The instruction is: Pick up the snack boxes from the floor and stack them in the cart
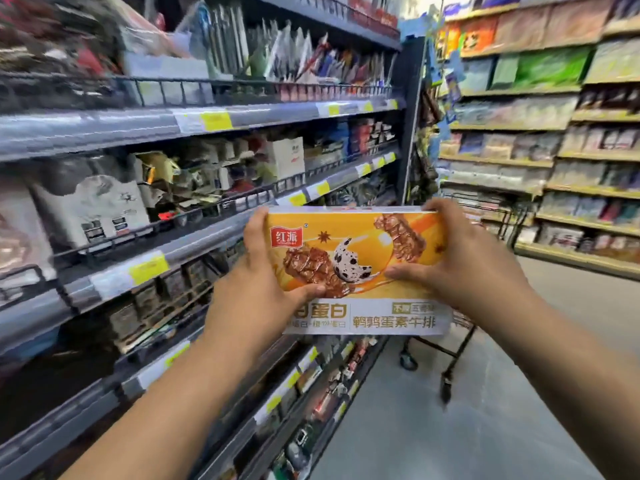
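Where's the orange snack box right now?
Mid-frame in the head view, the snack box is held up between the left hand and right hand, in front of the cart.

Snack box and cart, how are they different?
The snack box is orange and white with printed pictures; the cart is a dark wire frame. The left hand and right hand hold the snack box up in the air; the cart stands on the floor on wheels. The snack box shows almost whole; the cart is mostly hidden behind it.
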The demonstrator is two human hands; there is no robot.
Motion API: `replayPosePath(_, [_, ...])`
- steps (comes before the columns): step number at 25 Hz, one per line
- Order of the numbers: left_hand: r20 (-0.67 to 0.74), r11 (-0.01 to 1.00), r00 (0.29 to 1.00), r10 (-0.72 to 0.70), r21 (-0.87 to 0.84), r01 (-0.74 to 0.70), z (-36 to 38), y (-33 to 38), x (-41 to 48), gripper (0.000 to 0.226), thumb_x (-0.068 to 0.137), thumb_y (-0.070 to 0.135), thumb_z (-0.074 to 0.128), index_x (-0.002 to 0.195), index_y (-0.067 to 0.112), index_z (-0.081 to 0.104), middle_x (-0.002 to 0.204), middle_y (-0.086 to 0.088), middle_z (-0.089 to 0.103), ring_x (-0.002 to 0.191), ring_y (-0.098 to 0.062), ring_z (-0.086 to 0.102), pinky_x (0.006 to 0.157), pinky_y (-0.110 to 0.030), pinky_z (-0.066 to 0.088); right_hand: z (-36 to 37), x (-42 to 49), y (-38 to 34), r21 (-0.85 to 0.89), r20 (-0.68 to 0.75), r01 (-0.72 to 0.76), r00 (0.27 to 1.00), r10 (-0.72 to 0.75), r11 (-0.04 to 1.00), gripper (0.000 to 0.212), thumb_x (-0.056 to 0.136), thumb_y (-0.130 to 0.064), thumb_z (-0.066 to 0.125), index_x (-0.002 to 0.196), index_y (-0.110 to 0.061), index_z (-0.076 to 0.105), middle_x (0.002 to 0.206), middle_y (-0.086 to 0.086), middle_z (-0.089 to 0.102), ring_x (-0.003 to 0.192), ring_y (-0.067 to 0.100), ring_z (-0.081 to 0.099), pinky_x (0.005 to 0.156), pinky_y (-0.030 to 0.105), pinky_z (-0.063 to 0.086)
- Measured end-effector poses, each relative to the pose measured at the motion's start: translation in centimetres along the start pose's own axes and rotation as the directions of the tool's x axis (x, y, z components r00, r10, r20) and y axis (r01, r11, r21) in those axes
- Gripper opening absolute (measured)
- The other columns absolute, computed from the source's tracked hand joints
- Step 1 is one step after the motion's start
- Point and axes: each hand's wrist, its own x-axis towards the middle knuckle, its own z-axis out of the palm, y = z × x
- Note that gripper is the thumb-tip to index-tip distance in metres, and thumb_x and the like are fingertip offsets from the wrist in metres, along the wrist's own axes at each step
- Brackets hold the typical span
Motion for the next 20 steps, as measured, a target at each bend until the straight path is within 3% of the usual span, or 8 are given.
replayPosePath(7, [0.188,0.985,0.97,0.153,-0.108,-0.135,15.7,5.3,12.0,0.118,0.066,0.058,0.078,0.142,0.039,-0.01,0.129,-0.01,0.057,0.099,-0.036,0.063,0.076,-0.037,0.048,1.6,9.0,12.9,-0.076,-0.079,-0.262,0.963,0.256,0.962,0.098,0.051,-0.073,0.075,0.13,-0.043,0.027,0.122,0.006,0.06,0.104,0.031,0.058,0.074,0.035,0.044])
replayPosePath(13, [0.272,0.968,0.944,0.185,-0.216,-0.127,29.3,11.4,20.5,0.118,0.066,0.054,0.079,0.142,0.039,-0.009,0.134,-0.004,0.055,0.109,-0.032,0.061,0.076,-0.034,0.046,2.4,18.4,24.9,-0.123,-0.095,-0.334,0.941,0.324,0.934,0.095,0.052,-0.074,0.074,0.127,-0.044,0.026,0.118,0.005,0.06,0.102,0.029,0.059,0.073,0.035,0.045])
replayPosePath(20, [0.318,0.969,0.931,0.179,-0.218,-0.112,41.7,15.8,31.8,0.117,0.065,0.055,0.08,0.141,0.041,-0.009,0.128,-0.006,0.057,0.101,-0.032,0.062,0.078,-0.04,0.052,4.4,30.9,35.3,-0.094,-0.068,-0.367,0.93,0.362,0.925,0.09,0.055,-0.071,0.075,0.128,-0.041,0.03,0.119,0.007,0.06,0.103,0.03,0.058,0.075,0.034,0.043])
